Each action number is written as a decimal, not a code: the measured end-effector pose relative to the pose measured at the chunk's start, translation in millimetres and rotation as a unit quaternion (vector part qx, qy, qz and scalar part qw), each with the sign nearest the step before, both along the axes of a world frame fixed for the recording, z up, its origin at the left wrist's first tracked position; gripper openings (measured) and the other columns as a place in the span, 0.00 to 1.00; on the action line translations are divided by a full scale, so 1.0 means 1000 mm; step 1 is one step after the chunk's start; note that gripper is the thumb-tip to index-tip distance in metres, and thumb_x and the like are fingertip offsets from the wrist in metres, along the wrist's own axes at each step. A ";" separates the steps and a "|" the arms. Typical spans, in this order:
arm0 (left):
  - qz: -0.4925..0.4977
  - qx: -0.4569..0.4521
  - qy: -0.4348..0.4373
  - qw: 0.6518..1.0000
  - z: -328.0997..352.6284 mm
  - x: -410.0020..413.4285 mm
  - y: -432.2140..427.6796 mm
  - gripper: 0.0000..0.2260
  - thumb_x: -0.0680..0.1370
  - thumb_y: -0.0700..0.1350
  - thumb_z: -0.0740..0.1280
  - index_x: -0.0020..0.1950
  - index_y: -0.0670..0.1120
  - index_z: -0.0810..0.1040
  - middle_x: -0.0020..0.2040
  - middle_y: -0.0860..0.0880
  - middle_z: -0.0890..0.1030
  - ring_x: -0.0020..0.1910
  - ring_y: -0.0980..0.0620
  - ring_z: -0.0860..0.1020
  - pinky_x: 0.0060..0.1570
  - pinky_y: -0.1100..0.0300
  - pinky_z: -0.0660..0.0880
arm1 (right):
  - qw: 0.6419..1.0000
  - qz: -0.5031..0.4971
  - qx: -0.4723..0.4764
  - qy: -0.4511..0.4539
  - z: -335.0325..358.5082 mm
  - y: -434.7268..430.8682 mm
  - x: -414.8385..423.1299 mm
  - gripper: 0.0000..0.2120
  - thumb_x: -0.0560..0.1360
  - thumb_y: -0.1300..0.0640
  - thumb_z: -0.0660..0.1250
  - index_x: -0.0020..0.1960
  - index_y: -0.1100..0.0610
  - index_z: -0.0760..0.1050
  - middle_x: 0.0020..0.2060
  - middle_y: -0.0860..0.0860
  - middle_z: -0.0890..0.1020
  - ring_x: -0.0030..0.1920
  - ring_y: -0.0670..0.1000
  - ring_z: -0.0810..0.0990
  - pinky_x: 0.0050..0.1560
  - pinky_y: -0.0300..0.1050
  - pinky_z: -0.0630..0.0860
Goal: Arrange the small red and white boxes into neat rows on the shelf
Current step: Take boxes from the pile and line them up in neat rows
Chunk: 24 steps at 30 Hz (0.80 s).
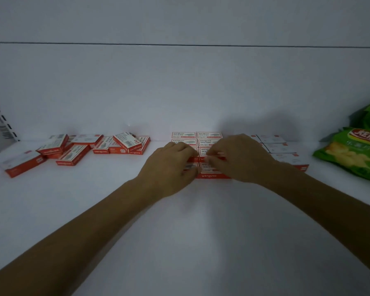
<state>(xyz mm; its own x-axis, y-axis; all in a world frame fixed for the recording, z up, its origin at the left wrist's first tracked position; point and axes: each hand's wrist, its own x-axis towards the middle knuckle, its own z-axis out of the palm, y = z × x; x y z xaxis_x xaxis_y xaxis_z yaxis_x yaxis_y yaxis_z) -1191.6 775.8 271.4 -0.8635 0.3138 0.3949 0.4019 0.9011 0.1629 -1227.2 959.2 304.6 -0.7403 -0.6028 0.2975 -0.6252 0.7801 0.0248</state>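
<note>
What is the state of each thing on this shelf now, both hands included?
loose boxes: jumbled pile, some tilted
centre boxes: flat, neat rows, touching
right boxes: flat, lined up
left hand: grips one of the centre boxes
right hand: fingertips on centre boxes, grip unclear
green snack bag: lying down

Two green snack bags (350, 154). About nine loose boxes (73, 155) in a heap. About eight neat boxes (208, 135) show in two lines. About four white-topped boxes (281, 148) sit beside them. Two hands: left hand (171, 167), right hand (241, 159).
</note>
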 end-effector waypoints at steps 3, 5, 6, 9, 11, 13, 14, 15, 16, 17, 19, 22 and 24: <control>-0.002 -0.022 0.016 1.000 0.013 0.008 -0.013 0.19 0.75 0.53 0.63 0.64 0.48 0.72 0.61 0.50 0.76 0.59 0.48 0.72 0.51 0.55 0.71 | 0.998 -0.007 -0.031 0.048 0.005 -0.013 0.008 0.17 0.76 0.44 0.60 0.58 0.50 0.78 0.51 0.50 0.82 0.49 0.52 0.79 0.54 0.48 0.70; 0.007 -0.035 0.015 0.999 0.020 0.015 -0.028 0.20 0.77 0.55 0.62 0.67 0.50 0.70 0.65 0.52 0.73 0.62 0.51 0.70 0.54 0.55 0.72 | 0.998 -0.002 -0.042 0.053 0.008 -0.024 0.015 0.18 0.76 0.42 0.59 0.59 0.49 0.77 0.52 0.50 0.82 0.50 0.51 0.78 0.55 0.48 0.69; 0.013 -0.038 0.013 0.999 0.022 0.019 -0.037 0.21 0.77 0.56 0.62 0.68 0.51 0.69 0.65 0.52 0.73 0.62 0.52 0.70 0.55 0.55 0.72 | 0.998 0.001 -0.041 0.050 0.009 -0.032 0.018 0.18 0.76 0.42 0.58 0.59 0.49 0.77 0.53 0.49 0.82 0.50 0.50 0.77 0.56 0.48 0.69; 0.040 -0.035 0.005 0.999 0.023 0.032 -0.071 0.21 0.77 0.58 0.60 0.68 0.53 0.68 0.67 0.54 0.71 0.63 0.53 0.70 0.55 0.58 0.71 | 0.998 0.019 -0.050 0.037 0.009 -0.061 0.025 0.17 0.76 0.42 0.59 0.58 0.48 0.77 0.53 0.48 0.81 0.52 0.49 0.76 0.55 0.46 0.65; 0.059 -0.028 0.005 0.998 0.020 0.044 -0.097 0.20 0.77 0.58 0.60 0.68 0.53 0.69 0.67 0.54 0.72 0.64 0.53 0.70 0.55 0.58 0.70 | 0.996 0.039 -0.071 0.027 0.005 -0.086 0.029 0.16 0.76 0.43 0.60 0.57 0.48 0.78 0.53 0.47 0.82 0.53 0.49 0.76 0.56 0.45 0.65; 0.075 -0.023 0.009 0.997 0.017 0.057 -0.123 0.20 0.77 0.57 0.60 0.68 0.53 0.70 0.67 0.54 0.72 0.64 0.52 0.70 0.55 0.58 0.70 | 0.995 0.060 -0.082 0.009 -0.002 -0.115 0.035 0.16 0.76 0.42 0.60 0.57 0.48 0.78 0.54 0.47 0.81 0.55 0.49 0.76 0.59 0.46 0.64; 0.085 -0.021 0.009 0.996 0.017 0.064 -0.136 0.19 0.77 0.56 0.60 0.67 0.53 0.70 0.67 0.53 0.72 0.64 0.52 0.70 0.55 0.58 0.70 | 0.994 0.070 -0.085 0.001 -0.005 -0.130 0.038 0.17 0.76 0.42 0.60 0.58 0.49 0.77 0.55 0.46 0.81 0.55 0.48 0.76 0.60 0.45 0.64; 0.097 -0.020 0.008 0.995 0.016 0.070 -0.150 0.19 0.77 0.56 0.61 0.67 0.53 0.70 0.67 0.53 0.73 0.64 0.52 0.70 0.55 0.57 0.71 | 0.993 0.081 -0.087 -0.004 -0.008 -0.145 0.041 0.17 0.75 0.42 0.61 0.58 0.49 0.78 0.55 0.47 0.81 0.55 0.48 0.77 0.61 0.45 0.64; 0.109 -0.018 0.008 0.994 0.015 0.077 -0.163 0.19 0.77 0.56 0.61 0.67 0.53 0.71 0.66 0.53 0.73 0.64 0.52 0.70 0.56 0.57 0.71 | 0.992 0.092 -0.090 -0.007 -0.010 -0.161 0.044 0.17 0.75 0.43 0.62 0.58 0.50 0.78 0.55 0.47 0.81 0.55 0.48 0.78 0.60 0.44 0.65; 0.121 -0.015 0.007 0.993 0.014 0.083 -0.177 0.19 0.77 0.56 0.61 0.66 0.53 0.71 0.66 0.53 0.73 0.64 0.52 0.71 0.57 0.57 0.70 | 0.990 0.104 -0.093 -0.011 -0.012 -0.175 0.047 0.17 0.74 0.43 0.63 0.57 0.51 0.79 0.54 0.48 0.82 0.53 0.48 0.79 0.60 0.44 0.67; 0.141 -0.012 0.013 0.990 0.012 0.095 -0.206 0.18 0.77 0.56 0.62 0.65 0.52 0.72 0.66 0.53 0.73 0.64 0.52 0.70 0.57 0.57 0.69 | 0.987 0.130 -0.095 -0.019 -0.016 -0.203 0.053 0.17 0.73 0.43 0.64 0.54 0.53 0.81 0.49 0.50 0.84 0.49 0.50 0.81 0.56 0.45 0.72; 0.173 -0.009 0.038 0.984 0.006 0.108 -0.248 0.21 0.76 0.56 0.63 0.67 0.51 0.70 0.67 0.51 0.72 0.64 0.49 0.70 0.59 0.54 0.70 | 0.981 0.164 -0.100 -0.010 -0.023 -0.240 0.060 0.17 0.70 0.45 0.64 0.49 0.56 0.82 0.45 0.52 0.85 0.45 0.54 0.82 0.49 0.50 0.77; 0.202 0.011 0.057 0.978 -0.002 0.115 -0.273 0.26 0.75 0.56 0.64 0.70 0.49 0.66 0.69 0.48 0.69 0.66 0.47 0.67 0.62 0.51 0.69 | 0.977 0.183 -0.111 -0.005 -0.026 -0.263 0.065 0.17 0.70 0.47 0.65 0.50 0.57 0.81 0.46 0.53 0.84 0.46 0.55 0.82 0.49 0.51 0.77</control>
<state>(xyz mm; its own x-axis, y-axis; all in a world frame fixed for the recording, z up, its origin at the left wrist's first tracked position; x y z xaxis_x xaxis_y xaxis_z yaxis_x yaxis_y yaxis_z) -1076.5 502.4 269.6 -0.8647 -0.0538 0.4994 0.0306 0.9868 0.1593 -1162.0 696.1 278.8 -0.4906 -0.7489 0.4455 -0.8626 0.4896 -0.1270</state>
